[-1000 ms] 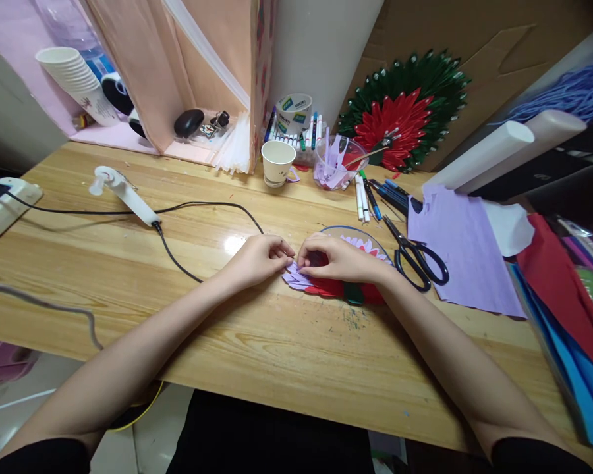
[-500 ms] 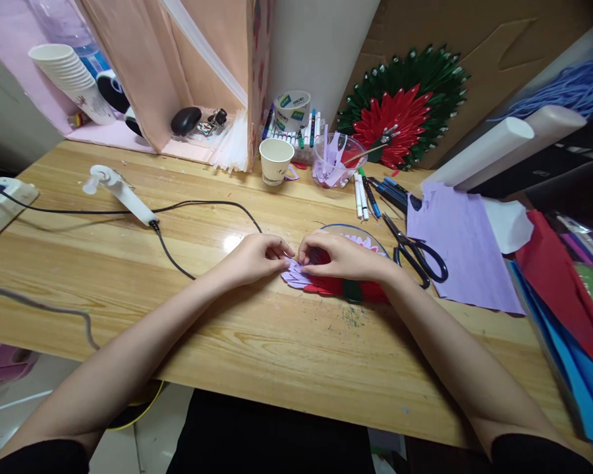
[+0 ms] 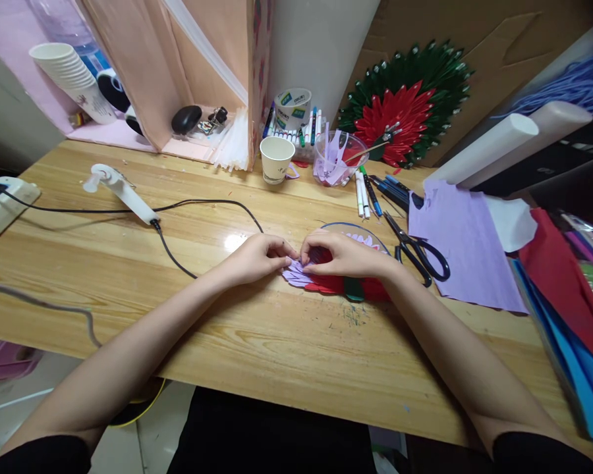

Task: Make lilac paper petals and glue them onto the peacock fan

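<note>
A flat paper craft fan (image 3: 336, 283) of lilac, red and green petals lies on the wooden table (image 3: 257, 342), half under my hands. My left hand (image 3: 257, 258) rests at its left edge, fingertips pinched on a lilac petal (image 3: 292, 271). My right hand (image 3: 343, 255) lies over the red middle, its fingers curled and pressing the same petal from the right. The fingertips of both hands nearly meet. Much of the fan is hidden beneath my right hand.
Black scissors (image 3: 418, 249) and a lilac sheet (image 3: 462, 247) lie to the right, with colored sheets (image 3: 568, 309) beyond. A glue gun (image 3: 121, 191) with black cord (image 3: 178, 260) lies left. A paper cup (image 3: 277, 159), plastic bowl of strips (image 3: 333, 160), markers (image 3: 366, 194) and a finished fan (image 3: 405, 108) sit behind.
Both hands stay on the fan with only slight finger shifts; the view has moved a little.
</note>
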Demonstrator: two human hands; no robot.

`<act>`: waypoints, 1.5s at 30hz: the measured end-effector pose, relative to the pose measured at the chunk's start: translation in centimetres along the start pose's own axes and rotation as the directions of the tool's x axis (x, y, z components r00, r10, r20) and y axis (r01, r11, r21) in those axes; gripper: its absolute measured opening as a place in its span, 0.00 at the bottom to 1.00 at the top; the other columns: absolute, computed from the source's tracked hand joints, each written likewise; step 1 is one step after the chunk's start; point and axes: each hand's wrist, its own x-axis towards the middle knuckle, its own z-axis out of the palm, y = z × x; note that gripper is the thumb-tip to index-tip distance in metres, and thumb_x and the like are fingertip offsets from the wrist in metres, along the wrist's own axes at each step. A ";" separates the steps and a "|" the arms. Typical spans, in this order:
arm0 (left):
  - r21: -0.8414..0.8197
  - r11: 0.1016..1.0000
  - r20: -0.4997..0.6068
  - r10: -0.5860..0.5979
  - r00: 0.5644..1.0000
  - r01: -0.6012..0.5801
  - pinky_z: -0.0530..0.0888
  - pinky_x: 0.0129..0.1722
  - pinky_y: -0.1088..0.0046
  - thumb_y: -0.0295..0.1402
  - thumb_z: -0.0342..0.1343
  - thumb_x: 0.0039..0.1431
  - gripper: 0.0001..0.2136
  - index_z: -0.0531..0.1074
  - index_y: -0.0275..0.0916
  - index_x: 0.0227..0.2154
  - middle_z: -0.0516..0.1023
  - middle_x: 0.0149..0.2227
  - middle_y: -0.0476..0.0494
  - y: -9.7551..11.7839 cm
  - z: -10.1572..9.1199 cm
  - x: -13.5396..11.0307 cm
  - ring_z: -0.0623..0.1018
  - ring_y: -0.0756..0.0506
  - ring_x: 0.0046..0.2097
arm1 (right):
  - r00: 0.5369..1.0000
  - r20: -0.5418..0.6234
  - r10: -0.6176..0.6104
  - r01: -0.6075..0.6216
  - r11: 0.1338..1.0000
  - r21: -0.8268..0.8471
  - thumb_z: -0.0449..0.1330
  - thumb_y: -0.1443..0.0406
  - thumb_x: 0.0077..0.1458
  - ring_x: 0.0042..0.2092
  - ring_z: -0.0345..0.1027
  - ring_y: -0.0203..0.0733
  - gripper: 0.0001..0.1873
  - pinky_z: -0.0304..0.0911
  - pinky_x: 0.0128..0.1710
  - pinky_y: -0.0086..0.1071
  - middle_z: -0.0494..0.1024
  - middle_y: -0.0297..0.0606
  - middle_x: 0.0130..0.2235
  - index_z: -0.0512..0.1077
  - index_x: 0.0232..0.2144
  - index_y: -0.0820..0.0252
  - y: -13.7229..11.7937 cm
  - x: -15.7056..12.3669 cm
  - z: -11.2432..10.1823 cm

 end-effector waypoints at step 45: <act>0.187 0.980 -0.084 0.091 0.992 -0.074 0.71 0.30 0.76 0.30 0.58 0.49 0.05 0.77 0.37 0.30 0.80 0.29 0.45 -0.2 0.2 -0.3 0.77 0.49 0.29 | 0.997 -0.007 -0.077 0.075 0.984 -0.161 0.58 0.70 0.48 0.35 0.63 0.39 0.03 0.58 0.37 0.33 0.73 0.37 0.30 0.71 0.29 0.60 -0.6 0.1 0.6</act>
